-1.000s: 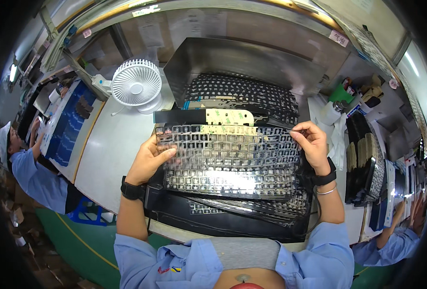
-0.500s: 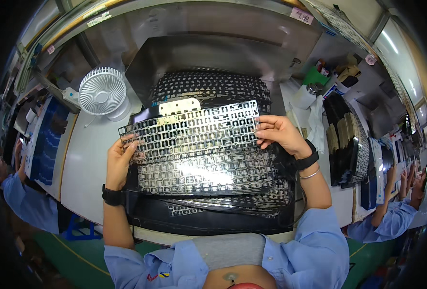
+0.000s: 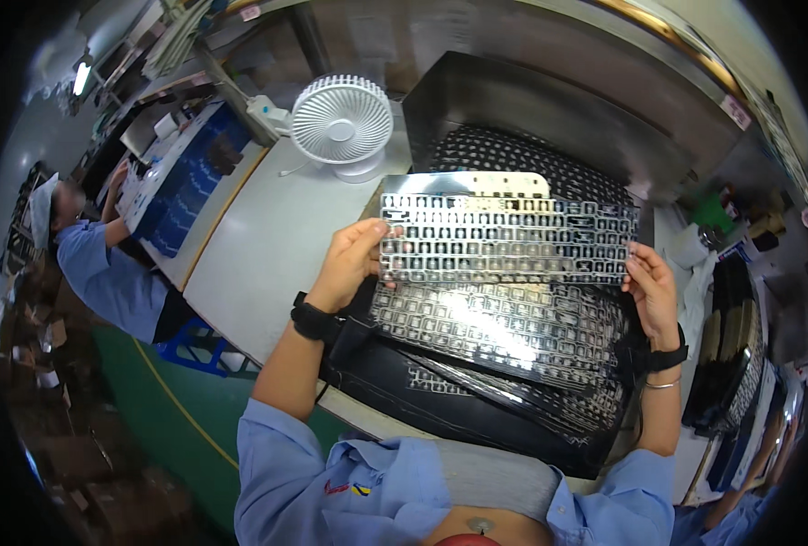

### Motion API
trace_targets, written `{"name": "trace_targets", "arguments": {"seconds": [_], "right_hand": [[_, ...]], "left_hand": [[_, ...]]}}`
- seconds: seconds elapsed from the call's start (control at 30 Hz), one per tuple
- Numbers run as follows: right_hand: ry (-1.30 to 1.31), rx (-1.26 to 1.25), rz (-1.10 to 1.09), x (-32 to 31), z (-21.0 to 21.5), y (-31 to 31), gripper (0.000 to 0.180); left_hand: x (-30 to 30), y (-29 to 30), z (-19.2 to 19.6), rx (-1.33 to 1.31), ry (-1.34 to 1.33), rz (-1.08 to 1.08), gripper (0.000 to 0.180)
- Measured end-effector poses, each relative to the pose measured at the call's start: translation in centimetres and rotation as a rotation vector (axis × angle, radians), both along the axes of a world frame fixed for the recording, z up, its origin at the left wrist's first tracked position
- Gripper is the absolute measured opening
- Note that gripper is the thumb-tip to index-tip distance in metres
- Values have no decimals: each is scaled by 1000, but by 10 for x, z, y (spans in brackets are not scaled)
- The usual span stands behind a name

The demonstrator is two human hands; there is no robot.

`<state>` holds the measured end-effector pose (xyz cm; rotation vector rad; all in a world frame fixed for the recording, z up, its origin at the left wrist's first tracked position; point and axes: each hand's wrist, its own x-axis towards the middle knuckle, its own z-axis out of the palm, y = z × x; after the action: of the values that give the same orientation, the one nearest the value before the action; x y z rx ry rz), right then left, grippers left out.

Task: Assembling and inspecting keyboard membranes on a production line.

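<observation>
A thin keyboard plate [image 3: 504,241] with rows of square cutouts is held up in front of me. My left hand [image 3: 345,268] pinches its left edge, thumb on top. At the right edge, my right hand [image 3: 650,282] grips it between thumb and fingers. Beneath lies a stack of similar shiny plates [image 3: 477,328], with more fanned out unevenly toward me. Behind the held plate, a pale strip with a rounded corner [image 3: 504,184] shows. Farther back is another pile of dark plates [image 3: 522,159].
A white fan [image 3: 342,127] stands on the white table [image 3: 240,237] at left. A dark metal panel [image 3: 549,109] rises behind the piles. More plates [image 3: 727,350] stand at right near a green container [image 3: 715,211]. A co-worker [image 3: 103,255] sits at far left by a blue stool [image 3: 194,350].
My view has turned left, so the bench appears shifted right and rotated. The keyboard plate, earlier slanted up to the right, now looks nearly level. Both hands keep hold of its ends.
</observation>
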<state>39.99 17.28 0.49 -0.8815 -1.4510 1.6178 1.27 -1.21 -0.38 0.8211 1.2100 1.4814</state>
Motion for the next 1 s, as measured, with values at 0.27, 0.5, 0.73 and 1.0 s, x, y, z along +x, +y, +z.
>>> {"name": "trace_targets", "arguments": {"seconds": [0.27, 0.5, 0.73, 1.0], "right_hand": [[24, -12, -42, 1, -6, 6, 26], [122, -91, 4, -5, -6, 3, 20], [-225, 392, -138, -10, 24, -9, 28], [-368, 936, 404, -116, 82, -91, 25]], "left_hand": [[5, -4, 12, 17, 54, -49, 30], [21, -2, 7, -26, -193, -178, 36], [37, 0, 2, -59, -183, -135, 38], [53, -8, 13, -60, -142, -76, 27]]}}
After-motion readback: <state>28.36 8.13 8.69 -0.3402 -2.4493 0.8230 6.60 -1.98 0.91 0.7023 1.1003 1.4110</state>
